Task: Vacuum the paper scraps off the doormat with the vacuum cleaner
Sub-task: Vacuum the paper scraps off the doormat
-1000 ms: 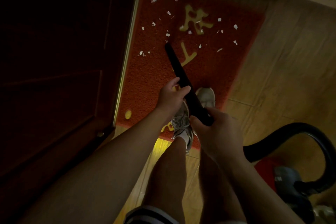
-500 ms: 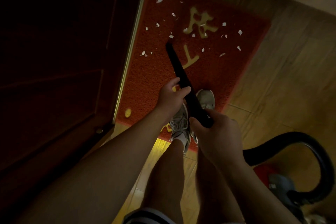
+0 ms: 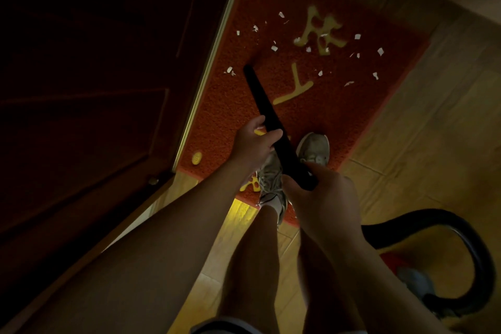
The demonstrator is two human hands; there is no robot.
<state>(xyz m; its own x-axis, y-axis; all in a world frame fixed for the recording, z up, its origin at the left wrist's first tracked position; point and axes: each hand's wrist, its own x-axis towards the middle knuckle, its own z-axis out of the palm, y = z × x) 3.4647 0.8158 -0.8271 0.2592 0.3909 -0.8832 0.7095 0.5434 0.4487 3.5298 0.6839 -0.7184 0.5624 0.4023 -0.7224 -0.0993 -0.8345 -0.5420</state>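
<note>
Now the nozzle tip (image 3: 248, 69) sits nearer the door-side edge of the doormat (image 3: 217, 116) than it did a second ago; it has swung left, toward the two small scraps (image 3: 230, 70) lying just beside it. I hold the black wand (image 3: 267, 114) in both hands: left hand (image 3: 253, 148) wrapped round mid-shaft, fingers clamped on it; right hand (image 3: 322, 198) closed over the rear end where the hose (image 3: 461, 238) leaves. Paper scraps (image 3: 273, 48) lie scattered across the far half of the mat, around the yellow characters (image 3: 321, 31), apparently all uncollected. The near half, under my shoes (image 3: 314, 148), looks clean. The canister (image 3: 412, 279) stands behind me on the right, on the wooden floor (image 3: 420, 144). Judgement: the sweep is barely begun. Next pass should take the door-side pair, then work rightward across the cluster.
</note>
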